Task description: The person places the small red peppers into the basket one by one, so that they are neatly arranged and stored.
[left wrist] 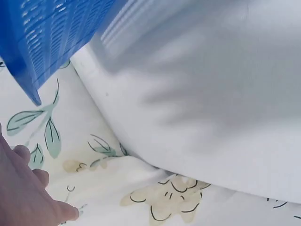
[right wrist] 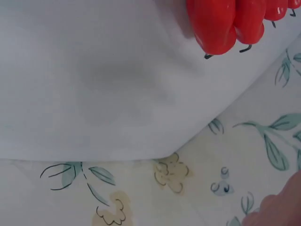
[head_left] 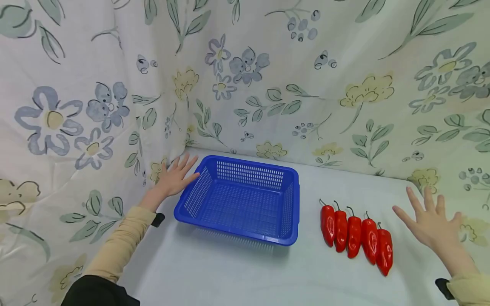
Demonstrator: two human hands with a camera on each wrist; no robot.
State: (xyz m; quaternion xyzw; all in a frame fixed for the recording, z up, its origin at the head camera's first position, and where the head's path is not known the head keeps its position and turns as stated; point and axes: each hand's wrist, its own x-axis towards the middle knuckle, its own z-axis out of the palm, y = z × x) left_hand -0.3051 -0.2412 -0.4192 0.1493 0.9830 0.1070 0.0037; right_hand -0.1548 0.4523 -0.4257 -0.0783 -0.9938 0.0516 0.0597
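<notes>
A blue plastic basket [head_left: 245, 195] with slotted walls sits on the white table in the head view. My left hand [head_left: 175, 176] is spread beside its left rim, the thumb by the edge; whether it touches cannot be told. In the left wrist view, part of that hand [left wrist: 28, 188] shows below the basket wall [left wrist: 61, 37]. Several red chili peppers [head_left: 354, 236] with dark stems lie in a row right of the basket. My right hand [head_left: 434, 223] is held with fingers spread to the right of the peppers, holding nothing. The right wrist view shows some peppers [right wrist: 214, 23] and part of the hand [right wrist: 277, 209].
A white tabletop [head_left: 214, 272] lies beneath everything. Floral cloth [head_left: 268, 85] hangs behind the table and along its left side [head_left: 57, 170]. The basket stands near the back left, close to the cloth.
</notes>
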